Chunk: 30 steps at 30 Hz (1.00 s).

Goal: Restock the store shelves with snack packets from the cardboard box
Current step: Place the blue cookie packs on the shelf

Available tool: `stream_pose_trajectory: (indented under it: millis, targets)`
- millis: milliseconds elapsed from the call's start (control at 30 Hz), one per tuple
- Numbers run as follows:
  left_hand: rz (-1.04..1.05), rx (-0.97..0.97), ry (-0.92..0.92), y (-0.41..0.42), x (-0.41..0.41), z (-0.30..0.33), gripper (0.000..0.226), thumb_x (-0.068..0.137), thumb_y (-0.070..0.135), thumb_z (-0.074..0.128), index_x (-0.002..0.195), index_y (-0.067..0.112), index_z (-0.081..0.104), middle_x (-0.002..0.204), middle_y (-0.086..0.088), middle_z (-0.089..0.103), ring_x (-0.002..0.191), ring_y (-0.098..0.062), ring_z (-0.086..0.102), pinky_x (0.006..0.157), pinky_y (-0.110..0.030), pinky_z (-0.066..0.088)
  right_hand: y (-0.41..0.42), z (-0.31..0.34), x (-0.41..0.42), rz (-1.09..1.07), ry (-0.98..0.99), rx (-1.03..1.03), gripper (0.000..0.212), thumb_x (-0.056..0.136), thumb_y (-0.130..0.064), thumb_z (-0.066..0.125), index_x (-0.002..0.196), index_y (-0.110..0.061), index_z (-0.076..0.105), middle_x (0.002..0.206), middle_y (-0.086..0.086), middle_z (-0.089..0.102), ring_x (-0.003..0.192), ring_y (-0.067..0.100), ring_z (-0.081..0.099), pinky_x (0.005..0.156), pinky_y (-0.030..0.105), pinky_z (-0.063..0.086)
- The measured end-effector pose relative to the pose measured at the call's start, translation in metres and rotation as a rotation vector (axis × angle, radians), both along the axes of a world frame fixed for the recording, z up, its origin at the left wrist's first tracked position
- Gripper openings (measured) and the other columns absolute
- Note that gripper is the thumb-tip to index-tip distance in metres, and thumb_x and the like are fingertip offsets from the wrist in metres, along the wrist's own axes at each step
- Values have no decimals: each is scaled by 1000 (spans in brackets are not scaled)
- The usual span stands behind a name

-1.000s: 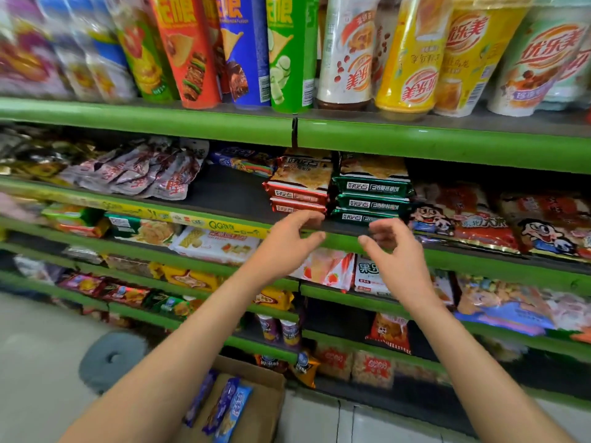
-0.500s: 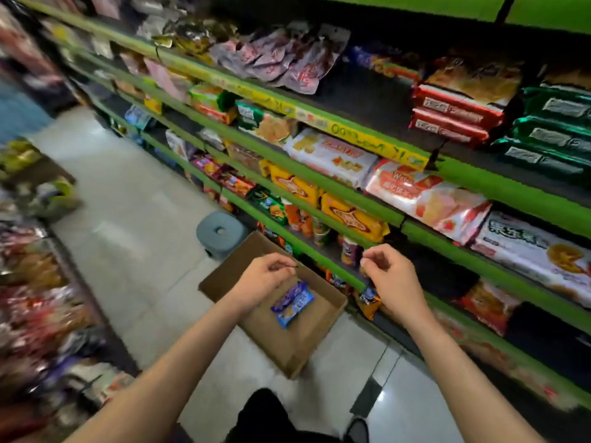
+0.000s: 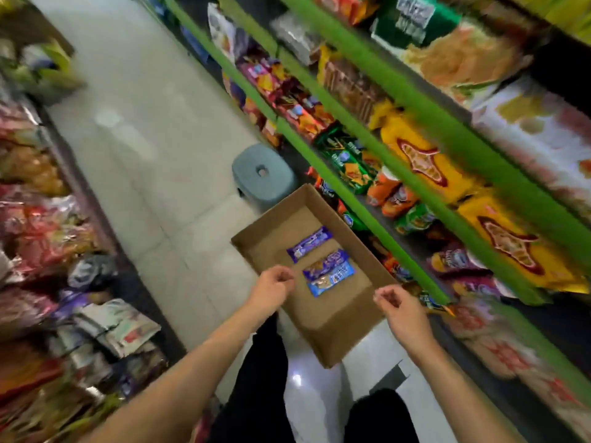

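Lying flat in the cardboard box (image 3: 332, 334): three purple-and-blue snack packets (image 3: 321, 262); left hand (image 3: 271, 290) and right hand (image 3: 401, 310) fingers loosely curled, empty.

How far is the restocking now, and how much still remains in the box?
Looks mostly done: the cardboard box on the floor is nearly bare. In hand: nothing; the left hand and right hand hover over the box with fingers loosely curled. Left: three snack packets, a purple one, another purple one and a blue one beside it, to go onto the green shelves.
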<state>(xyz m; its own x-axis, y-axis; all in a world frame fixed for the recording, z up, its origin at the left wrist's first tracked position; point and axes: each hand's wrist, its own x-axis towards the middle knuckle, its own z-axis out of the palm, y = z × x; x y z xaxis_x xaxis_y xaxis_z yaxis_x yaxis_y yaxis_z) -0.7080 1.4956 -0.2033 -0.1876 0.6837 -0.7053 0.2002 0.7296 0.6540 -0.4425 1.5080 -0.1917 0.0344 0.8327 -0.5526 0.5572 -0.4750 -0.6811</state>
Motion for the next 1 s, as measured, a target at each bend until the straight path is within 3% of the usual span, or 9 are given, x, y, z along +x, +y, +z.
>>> stream_pose_trajectory:
  millis: [67,133,200,300,467,633,700,800,1000]
  targets:
    - [-49,-68,23,21,-15,-39,25,89,-7,60,79,15,65,77,-7,66,78,-23,59,67,-23,48,15,-32,-17,-5,-23,-81,24,92,-4,67,79,-25,65,80,-4,69,77,16,64,73,13,49]
    - [-71,-147,25,40,-25,-81,14,91,-1,60,96,6,72,97,-19,73,92,-32,67,81,-31,53,29,-67,-29,-26,-28,-174,18,93,-7,67,84,-23,66,86,0,70,86,24,68,82,33,54]
    - [-114,-179,40,60,-31,-127,17,90,3,61,102,4,73,106,-17,72,100,-31,67,85,-31,50,45,-109,-37,-44,-45,-237,15,94,-14,67,84,-26,66,89,-3,71,89,22,68,76,33,52]
    - [-209,-235,52,89,-32,-206,13,89,8,64,99,15,69,95,-2,67,85,-15,61,78,-25,46,69,-184,-43,-65,-70,-336,16,95,-17,65,83,-28,64,90,-3,70,91,22,68,75,33,49]
    - [-316,-277,112,124,-20,-356,11,92,14,62,87,24,63,82,6,63,76,-11,61,64,-24,48,105,-327,-43,25,-145,-434,11,95,-16,63,86,-21,65,93,6,71,87,21,65,70,30,44]
    - [-480,-319,237,133,1,-500,21,95,23,60,115,20,62,108,-4,64,89,-16,61,73,-28,47,115,-463,-42,72,-171,-479,11,93,-9,58,86,-10,66,96,16,71,91,32,64,86,42,52]
    - [-536,-304,336,139,6,-548,32,94,28,59,125,20,59,127,-9,60,109,-25,61,89,-36,51,113,-511,-41,-4,-113,-543,10,92,-8,56,88,-11,64,90,15,67,84,31,62,84,43,51]
    - [-585,-206,492,160,10,-604,52,94,27,60,142,13,48,143,-15,49,131,-35,48,111,-44,39,108,-565,-47,-260,48,-608,4,95,-12,58,98,-12,60,83,7,58,72,20,57,76,36,52]
    - [-499,-106,459,201,23,-662,61,87,37,67,141,19,48,138,-13,55,128,-35,53,105,-45,44,116,-630,-68,-574,143,-632,27,93,-38,66,105,-14,59,90,2,61,79,17,63,61,28,53]
